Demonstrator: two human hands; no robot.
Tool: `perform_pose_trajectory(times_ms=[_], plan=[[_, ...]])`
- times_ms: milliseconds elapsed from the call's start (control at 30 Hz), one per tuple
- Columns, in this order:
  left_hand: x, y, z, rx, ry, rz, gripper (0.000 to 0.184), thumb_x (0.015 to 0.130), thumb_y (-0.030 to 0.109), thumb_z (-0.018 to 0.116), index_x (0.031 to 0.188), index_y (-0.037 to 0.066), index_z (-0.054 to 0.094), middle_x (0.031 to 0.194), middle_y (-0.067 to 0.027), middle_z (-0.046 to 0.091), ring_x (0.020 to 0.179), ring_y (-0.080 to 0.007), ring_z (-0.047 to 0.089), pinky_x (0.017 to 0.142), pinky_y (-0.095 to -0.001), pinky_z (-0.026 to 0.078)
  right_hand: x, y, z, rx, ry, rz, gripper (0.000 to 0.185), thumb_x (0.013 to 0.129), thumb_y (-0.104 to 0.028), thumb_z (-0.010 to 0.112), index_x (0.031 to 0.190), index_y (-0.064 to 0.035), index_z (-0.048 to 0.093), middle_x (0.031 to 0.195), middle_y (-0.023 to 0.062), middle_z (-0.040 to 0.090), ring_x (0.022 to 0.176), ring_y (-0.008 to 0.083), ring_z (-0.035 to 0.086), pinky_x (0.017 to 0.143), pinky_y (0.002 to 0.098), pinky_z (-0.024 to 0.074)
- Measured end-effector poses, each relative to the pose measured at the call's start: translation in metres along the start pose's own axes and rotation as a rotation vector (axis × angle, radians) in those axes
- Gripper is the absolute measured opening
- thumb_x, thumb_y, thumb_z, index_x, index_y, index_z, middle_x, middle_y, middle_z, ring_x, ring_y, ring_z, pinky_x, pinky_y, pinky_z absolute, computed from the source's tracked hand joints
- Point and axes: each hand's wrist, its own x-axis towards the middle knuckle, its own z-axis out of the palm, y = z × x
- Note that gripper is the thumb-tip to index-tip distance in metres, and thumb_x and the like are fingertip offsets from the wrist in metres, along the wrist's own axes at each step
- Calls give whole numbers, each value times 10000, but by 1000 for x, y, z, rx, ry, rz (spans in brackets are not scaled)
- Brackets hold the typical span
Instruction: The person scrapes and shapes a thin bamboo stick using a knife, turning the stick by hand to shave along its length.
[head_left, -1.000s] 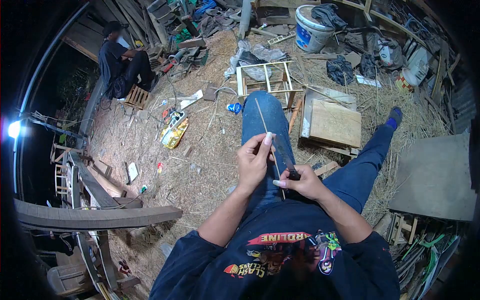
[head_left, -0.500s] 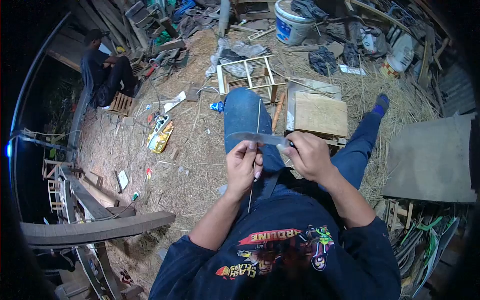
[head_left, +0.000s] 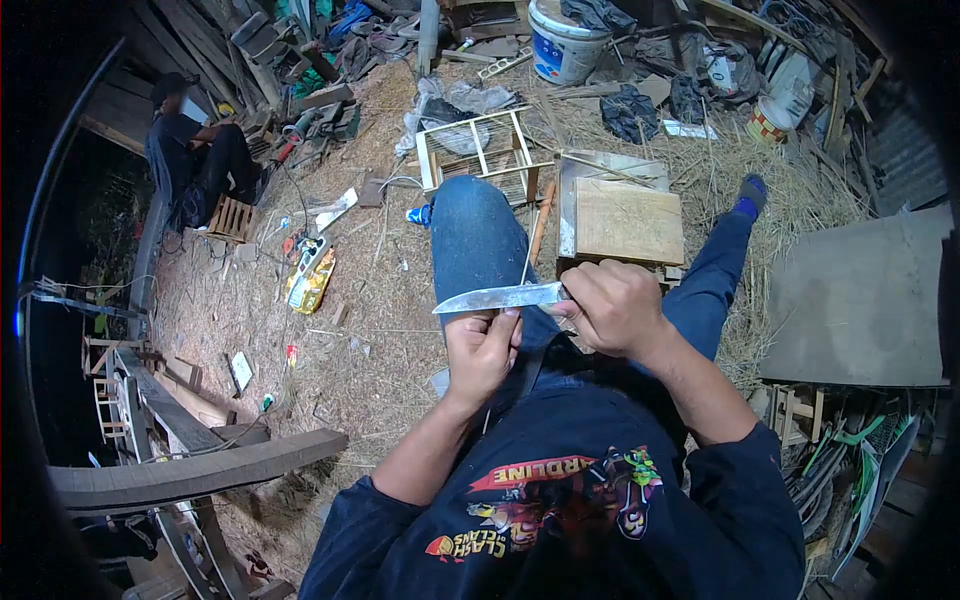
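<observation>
My right hand (head_left: 617, 308) is wrapped round the handle of a knife (head_left: 495, 298). Its wide metal blade points left and lies across the top of my left hand (head_left: 480, 350). Between the thumb and fingers of that left hand is a thin stick (head_left: 527, 262), whose far end rises past the blade toward my knee. The near end of the stick comes out below the hand, over my lap. Blade and stick cross close to my left thumb; whether they touch I cannot tell.
Beyond my knee stand a slatted wooden frame (head_left: 475, 150) and a box with a board on top (head_left: 630, 220). A yellow packet (head_left: 311, 280) lies on the shaving-strewn ground. A curved beam (head_left: 200, 470) juts in at left. Another person (head_left: 195, 150) sits at far left.
The knife has come down nearer to my body, and its blade now shows its broad side. The stick tilts more to the right at its far end. The whole view has shifted slightly.
</observation>
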Motion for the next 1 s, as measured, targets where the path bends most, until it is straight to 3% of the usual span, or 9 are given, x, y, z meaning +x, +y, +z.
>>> perform_pose_trajectory(times_ms=[367, 467, 567, 667, 733, 833, 967, 1000], plan=[[5, -3, 2, -14, -25, -17, 283, 985, 104, 567, 710, 41, 574, 581, 35, 515, 445, -25, 415, 397, -215, 273, -4, 8, 0, -9, 4, 21, 257, 863, -365, 636, 794, -126, 571, 653, 55, 580, 568, 240, 598, 496, 376, 461], [6, -1, 3, -10, -21, -42, 256, 994, 135, 577, 776, 13, 630, 577, 38, 509, 450, -17, 407, 405, -210, 275, -3, 11, 0, -2, 26, 18, 243, 863, -345, 641, 792, -125, 568, 650, 58, 584, 559, 242, 602, 489, 379, 461], [8, -5, 1, -43, -91, 7, 246, 1011, 194, 574, 1039, -18, 694, 590, 45, 504, 459, -8, 399, 416, -192, 287, -6, 26, 3, -66, 42, 179, 234, 874, -323, 642, 789, -119, 565, 648, 66, 588, 547, 254, 603, 480, 390, 456], [2, -5, 2, -2, -81, -81, 249, 1013, 201, 570, 1031, -16, 690, 607, 45, 514, 462, -11, 403, 417, -189, 294, -5, 49, -9, -106, 80, 315, 235, 885, -312, 643, 787, -115, 563, 636, 71, 581, 536, 271, 599, 475, 401, 449], [2, -2, 3, -14, -53, -111, 257, 1014, 204, 569, 1009, -24, 687, 608, 38, 516, 461, -14, 406, 416, -192, 299, -9, 37, -13, -54, 65, 319, 241, 895, -311, 638, 791, -106, 565, 648, 76, 582, 553, 284, 607, 480, 410, 448], [8, -8, 5, -71, -14, -72, 254, 1008, 201, 580, 980, -29, 684, 638, 15, 549, 459, -23, 414, 417, -196, 310, -15, 5, -7, 130, -2, 147, 268, 905, -330, 627, 810, -85, 574, 685, 94, 596, 592, 297, 627, 502, 423, 462], [6, -9, 11, -11, -55, -69, 247, 1009, 187, 574, 1014, -33, 688, 649, 19, 555, 473, -17, 422, 423, -192, 315, -13, 2, -1, 300, -85, 233, 205, 935, -251, 596, 943, -47, 583, 747, 122, 644, 660, 335, 660, 570, 440, 497], [7, -9, 11, -9, -54, -70, 247, 1009, 187, 574, 1014, -33, 688, 649, 19, 555, 473, -17, 422, 423, -192, 315, -11, 12, 4, 352, 11, 223, 185, 947, -216, 579, 1003, -39, 574, 771, 134, 659, 673, 350, 663, 583, 436, 504]])
